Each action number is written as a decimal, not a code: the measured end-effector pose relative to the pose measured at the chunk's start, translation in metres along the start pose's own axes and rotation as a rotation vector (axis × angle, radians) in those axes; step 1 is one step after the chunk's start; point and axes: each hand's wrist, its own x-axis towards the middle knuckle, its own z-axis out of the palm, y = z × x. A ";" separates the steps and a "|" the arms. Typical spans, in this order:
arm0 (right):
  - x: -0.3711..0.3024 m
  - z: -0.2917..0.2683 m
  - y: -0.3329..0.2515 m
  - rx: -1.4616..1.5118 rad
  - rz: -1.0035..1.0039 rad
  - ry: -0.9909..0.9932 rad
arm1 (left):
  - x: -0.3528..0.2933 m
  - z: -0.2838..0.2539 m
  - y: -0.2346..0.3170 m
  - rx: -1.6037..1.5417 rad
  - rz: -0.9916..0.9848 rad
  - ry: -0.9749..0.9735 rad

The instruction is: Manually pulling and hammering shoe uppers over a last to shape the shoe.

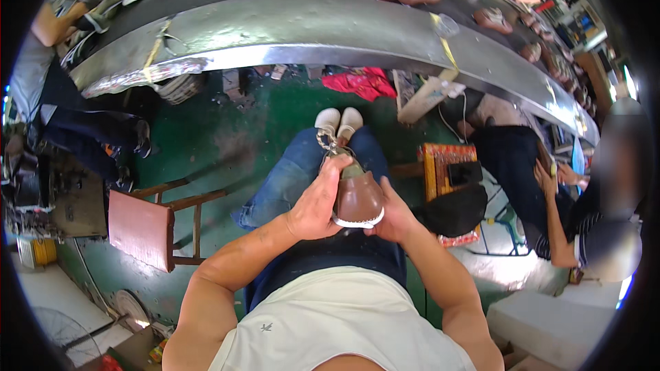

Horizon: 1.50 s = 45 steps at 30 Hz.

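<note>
Head view: left hand [317, 199] at the centre, closed on a brown shoe [359, 198], its thumb laid up along the upper. Right hand [393, 211] sits at the shoe's 4 o'clock, against the toe side and sole; how tightly its fingers wrap underneath I cannot tell. I read the step as steadying the shoe between both hands. To do it well, I'd let the left take the weight, press with flat pads rather than nails so the upper isn't marked, leave the right light enough to turn the toe, and mind the loose patterned cord [324, 140] at 12 o'clock. Shoe itself: held over the lap, toe toward 6, rounded and smooth brown, olive section behind, pale sole edge with a stitch-like line around the toe; underside hidden from me. Farther out, white shoes on the wearer's feet [338, 121] at 12, the metal-edged bench [295, 31] beyond them, a stool [141, 235] at 9.
</note>
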 end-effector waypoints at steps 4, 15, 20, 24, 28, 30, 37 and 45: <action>0.008 -0.014 0.014 0.107 -0.065 0.444 | -0.028 0.017 -0.005 -0.007 -0.159 -0.265; 0.021 0.009 0.034 -0.034 -0.062 0.737 | -0.021 0.051 0.001 -0.112 -0.590 0.054; 0.022 0.022 0.046 0.048 -0.102 0.789 | -0.011 0.054 -0.013 -0.166 -0.463 0.129; 0.019 0.033 0.052 0.172 -0.131 0.844 | -0.005 0.051 -0.020 -0.321 -0.435 0.072; -0.001 -0.042 0.055 0.215 -0.104 0.178 | 0.008 0.045 -0.033 -0.350 -0.533 -0.108; 0.016 0.008 0.035 -0.197 -0.032 0.806 | 0.006 0.040 -0.032 -0.273 -0.617 -0.109; 0.000 0.029 0.003 -1.784 -0.939 0.536 | 0.006 0.041 -0.025 -0.167 -0.653 -0.100; 0.027 0.016 0.009 -1.762 -1.079 0.397 | 0.010 0.045 -0.048 -0.367 -0.647 0.012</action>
